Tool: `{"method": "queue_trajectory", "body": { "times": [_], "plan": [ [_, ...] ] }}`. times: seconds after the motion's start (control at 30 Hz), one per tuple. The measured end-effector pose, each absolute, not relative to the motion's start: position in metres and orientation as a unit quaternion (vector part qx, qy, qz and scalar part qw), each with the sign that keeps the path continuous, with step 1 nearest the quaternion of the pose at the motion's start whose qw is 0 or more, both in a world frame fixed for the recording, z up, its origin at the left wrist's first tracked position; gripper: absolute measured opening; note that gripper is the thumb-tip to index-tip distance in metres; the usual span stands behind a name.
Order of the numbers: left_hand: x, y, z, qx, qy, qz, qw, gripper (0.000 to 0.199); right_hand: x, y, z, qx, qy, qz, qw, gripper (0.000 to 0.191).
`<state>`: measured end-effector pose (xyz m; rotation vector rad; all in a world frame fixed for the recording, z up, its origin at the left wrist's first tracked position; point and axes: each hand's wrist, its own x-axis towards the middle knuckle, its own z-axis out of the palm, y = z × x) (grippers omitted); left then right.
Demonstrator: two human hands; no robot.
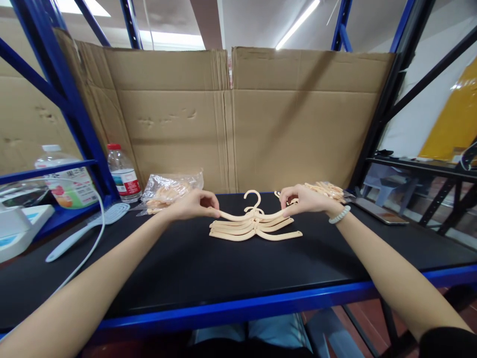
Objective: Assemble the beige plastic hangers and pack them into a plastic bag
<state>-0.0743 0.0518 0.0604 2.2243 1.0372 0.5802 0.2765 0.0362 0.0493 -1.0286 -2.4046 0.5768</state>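
Note:
A beige clothes hanger (238,217) with its hook upward is spread between my two hands. My left hand (199,204) pinches the tip of its left arm, and my right hand (300,199) pinches the tip of the right arm. Just below and partly behind it, several more beige hangers (233,235) lie stacked on the black tabletop (223,273). Their hooks are largely hidden by the held one. A bracelet of pale beads (340,215) circles my right wrist.
Clear plastic bags of beige parts (169,189) and loose beige pieces (326,190) lie behind each hand. At left are a red-capped bottle (124,174), a white slotted spatula (112,214) and a cable (100,228). A phone (383,212) lies right; cardboard (179,124) walls the back.

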Motion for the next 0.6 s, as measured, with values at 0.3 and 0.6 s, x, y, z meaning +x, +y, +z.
{"method": "queue_trajectory", "body": {
  "times": [0.3, 0.6],
  "plan": [
    [-0.061, 0.035, 0.055, 0.946, 0.291, 0.055, 0.132, 0.022, 0.259, 0.025, 0.042, -0.317, -0.925, 0.201, 0.061, 0.032],
    [-0.057, 0.033, 0.046, 0.949, 0.290, 0.052, 0.110, 0.014, 0.260, 0.028, 0.036, -0.361, -0.919, 0.157, 0.038, 0.022]
  ]
}}
